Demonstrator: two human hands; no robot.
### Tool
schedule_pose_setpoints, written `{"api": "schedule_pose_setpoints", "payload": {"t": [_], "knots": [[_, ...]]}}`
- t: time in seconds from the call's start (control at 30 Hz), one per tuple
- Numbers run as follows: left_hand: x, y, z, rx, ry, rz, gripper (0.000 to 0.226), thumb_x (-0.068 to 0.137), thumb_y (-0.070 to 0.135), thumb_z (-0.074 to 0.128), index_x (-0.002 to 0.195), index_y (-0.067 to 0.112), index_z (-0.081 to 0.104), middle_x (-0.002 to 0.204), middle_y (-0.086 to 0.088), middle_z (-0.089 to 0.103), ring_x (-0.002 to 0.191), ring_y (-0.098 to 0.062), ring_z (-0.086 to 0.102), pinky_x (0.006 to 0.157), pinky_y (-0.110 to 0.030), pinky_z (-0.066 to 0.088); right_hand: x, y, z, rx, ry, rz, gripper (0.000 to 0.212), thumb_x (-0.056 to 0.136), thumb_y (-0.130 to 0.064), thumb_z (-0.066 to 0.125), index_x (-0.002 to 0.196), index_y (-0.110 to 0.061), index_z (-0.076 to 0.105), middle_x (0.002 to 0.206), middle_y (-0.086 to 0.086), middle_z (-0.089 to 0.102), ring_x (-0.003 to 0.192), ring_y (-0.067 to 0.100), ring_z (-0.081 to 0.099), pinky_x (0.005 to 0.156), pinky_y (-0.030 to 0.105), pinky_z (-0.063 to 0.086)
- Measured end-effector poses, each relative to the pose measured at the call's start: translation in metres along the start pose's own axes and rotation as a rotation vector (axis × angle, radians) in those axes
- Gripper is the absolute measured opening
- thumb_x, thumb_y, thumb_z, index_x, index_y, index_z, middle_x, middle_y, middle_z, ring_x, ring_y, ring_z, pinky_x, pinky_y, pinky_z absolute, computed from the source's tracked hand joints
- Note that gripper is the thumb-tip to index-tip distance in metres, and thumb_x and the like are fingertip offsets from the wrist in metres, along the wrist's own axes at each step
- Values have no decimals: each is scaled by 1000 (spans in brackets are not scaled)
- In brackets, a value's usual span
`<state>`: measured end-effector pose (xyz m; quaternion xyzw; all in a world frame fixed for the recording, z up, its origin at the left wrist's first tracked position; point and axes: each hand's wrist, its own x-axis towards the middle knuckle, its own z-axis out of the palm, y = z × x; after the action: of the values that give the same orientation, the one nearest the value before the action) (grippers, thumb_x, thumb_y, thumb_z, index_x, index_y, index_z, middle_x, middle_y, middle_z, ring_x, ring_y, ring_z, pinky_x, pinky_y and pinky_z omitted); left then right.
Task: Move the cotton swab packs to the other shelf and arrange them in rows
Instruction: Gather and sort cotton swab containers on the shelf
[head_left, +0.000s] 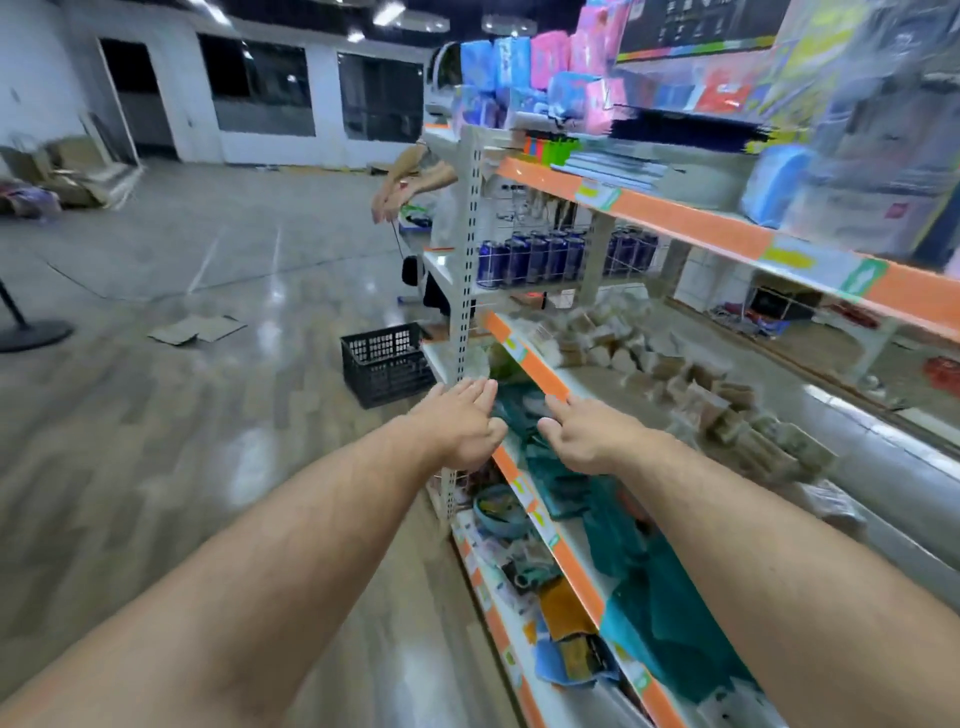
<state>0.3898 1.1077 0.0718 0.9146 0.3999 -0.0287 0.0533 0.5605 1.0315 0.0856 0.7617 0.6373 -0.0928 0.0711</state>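
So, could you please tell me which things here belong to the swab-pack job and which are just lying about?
Job:
- brownish packs, blurred, probably the swabs
- shelf under them

Lying about:
- basket on the floor
- cans
- teal cloths
- cardboard
- pink and blue packs up top
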Motion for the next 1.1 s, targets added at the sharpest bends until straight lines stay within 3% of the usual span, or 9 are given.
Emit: {"api": "schedule_pose_setpoints", "payload": {"t": [0.1,0.17,0.27,0.47,0.57,0.67,0.8,0.9,1.1], "knots": [[37,-19,-16,7,4,-34,66,102,42,15,157,12,-4,165,-3,-6,152,-16,-5,121,-43,-1,43,6,-20,-16,-9,-44,57,106,-40,14,156,-14,12,164,8,6,150,25,6,120,41,14],[62,-29,-26,4,19,-53,66,101,42,15,157,12,-5,165,-3,-8,152,-16,-6,121,-44,-2,69,11,-33,-33,10,-61,56,106,-38,15,156,-12,14,163,10,9,148,29,11,118,43,18],[97,-35,-37,2,44,-63,66,101,40,15,157,11,-4,165,-4,-8,152,-17,-5,122,-44,-1,112,23,-44,-22,54,-69,65,101,-50,13,156,-14,12,160,16,16,145,35,18,117,47,21],[177,-42,-35,-15,22,16,67,101,41,17,157,12,-4,165,-3,-7,152,-16,-6,123,-45,-1,171,51,-49,-1,58,-26,57,105,-40,16,155,-13,15,159,15,20,145,34,19,118,43,18],[226,-44,-29,-14,-1,86,67,101,41,17,158,12,-4,165,-2,-7,152,-15,-6,123,-45,0,207,70,-45,9,27,43,60,105,-44,18,157,-16,8,162,14,10,149,31,11,120,43,14],[283,-52,-20,9,-11,177,67,102,42,18,158,13,-3,165,-3,-6,152,-15,-5,123,-46,1,244,90,-41,41,-2,128,62,104,-45,19,157,-16,7,163,12,10,149,29,14,119,43,19],[356,-68,-21,15,-41,299,66,103,44,17,158,15,-4,165,-1,-7,152,-16,-5,123,-44,0,287,107,-45,136,27,235,52,106,-36,28,148,-8,34,149,18,42,134,31,42,106,32,34],[398,-80,-29,67,-79,384,66,103,44,16,158,11,-1,165,-6,-3,152,-19,-3,123,-43,0,318,109,-50,210,3,327,47,107,-28,26,133,0,53,137,22,54,125,33,50,97,28,35],[456,-92,-23,159,-101,517,65,102,42,15,158,9,4,164,-12,9,150,-24,13,121,-44,10,351,105,-53,218,-79,486,53,108,-32,23,132,3,55,131,21,58,118,32,55,92,28,39]]}}
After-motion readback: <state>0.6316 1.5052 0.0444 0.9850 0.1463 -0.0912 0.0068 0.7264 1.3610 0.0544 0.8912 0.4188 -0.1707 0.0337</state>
